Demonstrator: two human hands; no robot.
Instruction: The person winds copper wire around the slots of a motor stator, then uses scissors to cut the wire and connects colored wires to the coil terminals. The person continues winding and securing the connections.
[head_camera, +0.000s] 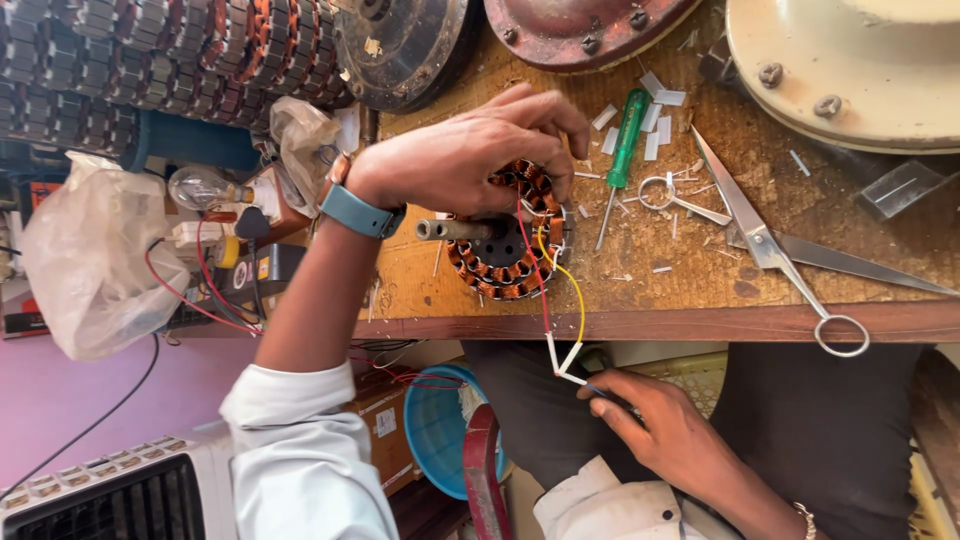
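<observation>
A copper-wound fan stator with a steel shaft lies near the front edge of a wooden bench. My left hand, a blue watch on its wrist, rests on top of the stator with fingers curled over the windings. A red wire and a yellow wire run from the stator down over the bench edge. Their ends carry white sleeves. Below the bench, my right hand pinches those sleeved wire ends.
A green-handled screwdriver, large scissors and white paper slips lie right of the stator. A cream housing, rusty cover and dark motor case stand behind. Stacked stators, a plastic bag and a blue bucket are left.
</observation>
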